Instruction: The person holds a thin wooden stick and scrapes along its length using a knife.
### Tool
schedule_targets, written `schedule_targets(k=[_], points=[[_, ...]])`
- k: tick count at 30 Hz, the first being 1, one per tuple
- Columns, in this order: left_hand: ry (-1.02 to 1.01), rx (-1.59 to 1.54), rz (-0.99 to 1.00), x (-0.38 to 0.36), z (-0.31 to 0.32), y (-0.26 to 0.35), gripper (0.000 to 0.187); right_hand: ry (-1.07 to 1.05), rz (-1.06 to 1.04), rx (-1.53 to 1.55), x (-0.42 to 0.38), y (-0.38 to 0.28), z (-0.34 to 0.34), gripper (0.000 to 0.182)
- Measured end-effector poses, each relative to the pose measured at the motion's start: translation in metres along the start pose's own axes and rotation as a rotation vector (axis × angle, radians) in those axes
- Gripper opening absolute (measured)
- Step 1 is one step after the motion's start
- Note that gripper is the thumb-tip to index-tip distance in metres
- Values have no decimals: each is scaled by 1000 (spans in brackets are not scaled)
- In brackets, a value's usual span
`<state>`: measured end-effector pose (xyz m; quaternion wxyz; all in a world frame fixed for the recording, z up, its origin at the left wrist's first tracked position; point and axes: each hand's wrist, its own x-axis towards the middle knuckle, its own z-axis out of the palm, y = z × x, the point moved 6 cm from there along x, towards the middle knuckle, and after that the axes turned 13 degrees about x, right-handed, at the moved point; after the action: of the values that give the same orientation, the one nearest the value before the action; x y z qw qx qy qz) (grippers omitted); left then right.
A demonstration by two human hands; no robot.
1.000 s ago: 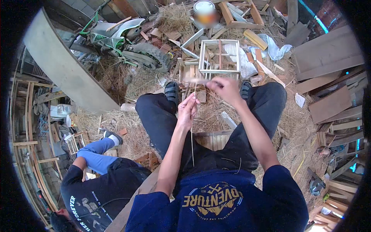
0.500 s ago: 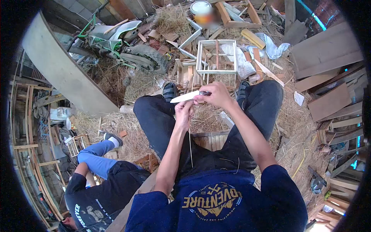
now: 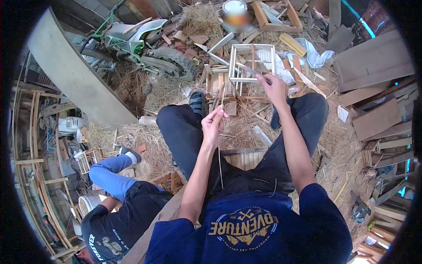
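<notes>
One thin stick (image 3: 220, 162) is being pinched by closed fingers of the left hand (image 3: 212, 126); a knife (image 3: 249, 69) is being gripped, fingers curled, in the right hand (image 3: 275, 91).

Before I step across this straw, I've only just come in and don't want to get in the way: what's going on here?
Someone's left hand pinches a thin stick, while the right hand grips a knife. At this moment the blade is off the stick, out ahead near a pale wooden frame. Another person is off to the left.
</notes>
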<state>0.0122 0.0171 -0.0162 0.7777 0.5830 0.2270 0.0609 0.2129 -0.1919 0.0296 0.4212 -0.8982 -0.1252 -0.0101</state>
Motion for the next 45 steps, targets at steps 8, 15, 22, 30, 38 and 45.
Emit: schedule_targets(k=[8, 15, 22, 30, 38, 45], points=[[-11, 60, 25, 8, 9, -6, 20, -350, -359, 215, -62, -67, 39, 35], [29, 140, 61, 2, 12, 7, 18, -413, -399, 232, -61, -71, 70, 39], [5, 150, 83, -1, 13, 7, 27, -130, 37, 28, -12, -24, 30, 48], [-119, 15, -95, 10, 16, -8, 36, -254, 57, 491, -24, -13, 51, 48], [-343, 214, -165, 4, 38, -16, 41, -421, 190, 830, -34, -4, 73, 27], [-396, 196, -187, 2, 43, -20, 45, -457, 127, 676, -31, 4, 72, 24]])
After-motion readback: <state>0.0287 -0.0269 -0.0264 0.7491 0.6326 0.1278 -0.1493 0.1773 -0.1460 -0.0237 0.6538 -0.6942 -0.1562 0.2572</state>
